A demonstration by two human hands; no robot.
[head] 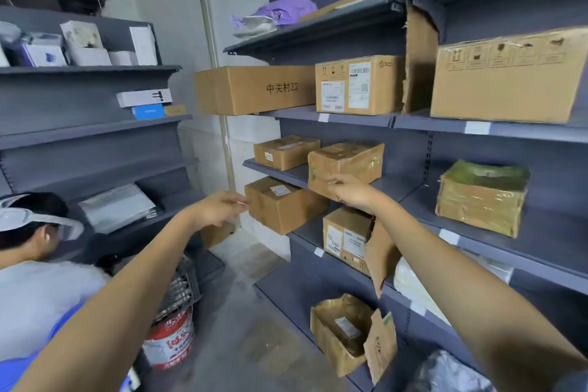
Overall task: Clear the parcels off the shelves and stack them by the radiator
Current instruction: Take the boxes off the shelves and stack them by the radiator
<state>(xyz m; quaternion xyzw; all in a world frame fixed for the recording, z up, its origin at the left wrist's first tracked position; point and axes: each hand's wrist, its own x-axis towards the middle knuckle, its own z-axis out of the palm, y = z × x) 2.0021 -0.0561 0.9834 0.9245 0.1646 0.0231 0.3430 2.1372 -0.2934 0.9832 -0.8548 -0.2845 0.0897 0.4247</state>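
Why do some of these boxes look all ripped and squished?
Two stand out. The open box on the bottom shelf is crumpled, its flaps hanging loose. Higher up, a torn cardboard sheet stands ragged-edged between two boxes. The taped parcel by the right hand looks dented.

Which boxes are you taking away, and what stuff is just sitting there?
For the job:
taped box, touched by the right hand
small box beside it
labelled box, near the left hand
green-topped parcel

Just lying about:
paint bucket
wire basket
another person crouching
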